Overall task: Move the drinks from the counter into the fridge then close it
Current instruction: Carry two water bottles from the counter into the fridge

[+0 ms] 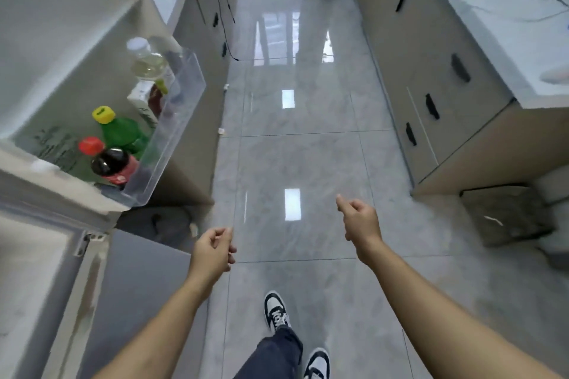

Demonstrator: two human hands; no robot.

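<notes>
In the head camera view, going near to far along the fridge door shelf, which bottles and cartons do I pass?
Cola bottle with red cap → green bottle with yellow cap → white carton → clear bottle with white cap.

Seen from above, a person in dark blue trousers (274, 354) and black-and-white lace-up trainers (276, 311), both forearms bare with no sleeves in view; neither the left hand (212, 251) nor the right hand (358, 220) wears rings or a watch.
</notes>
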